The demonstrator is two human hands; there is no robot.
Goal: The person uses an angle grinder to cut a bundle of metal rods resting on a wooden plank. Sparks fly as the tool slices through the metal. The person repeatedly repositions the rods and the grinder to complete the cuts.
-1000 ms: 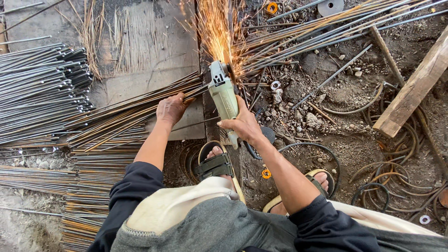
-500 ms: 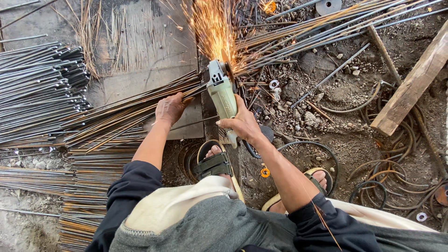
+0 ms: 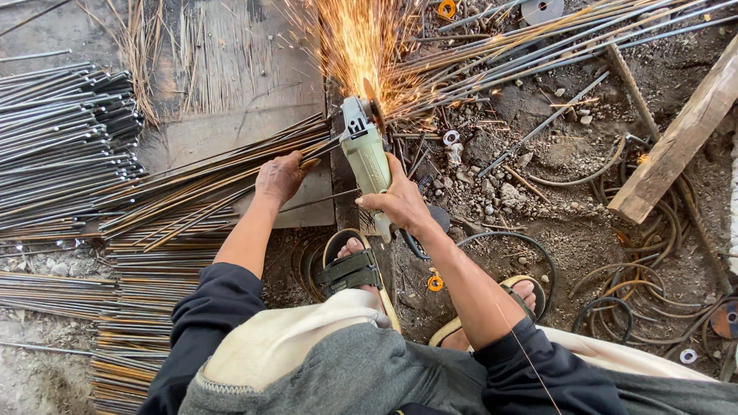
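The left grip presses flat on the rods at ten o'clock; the right grip wraps the grinder, sparks flying toward twelve. Cutting well probably means pinning the rods firmly and feeding the disc steadily.

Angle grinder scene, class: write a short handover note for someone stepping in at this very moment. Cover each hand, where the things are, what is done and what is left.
Right hand: grip shut on the angle grinder; its disc is at the rods, with sparks flying away from the person.
Left hand: pressing down on the rusty rod bundle lying on the flat board.
Nearby: a stack of grey rods at far left, a wooden beam at right.
Done: cut in progress.
Left: cut not visibly through.
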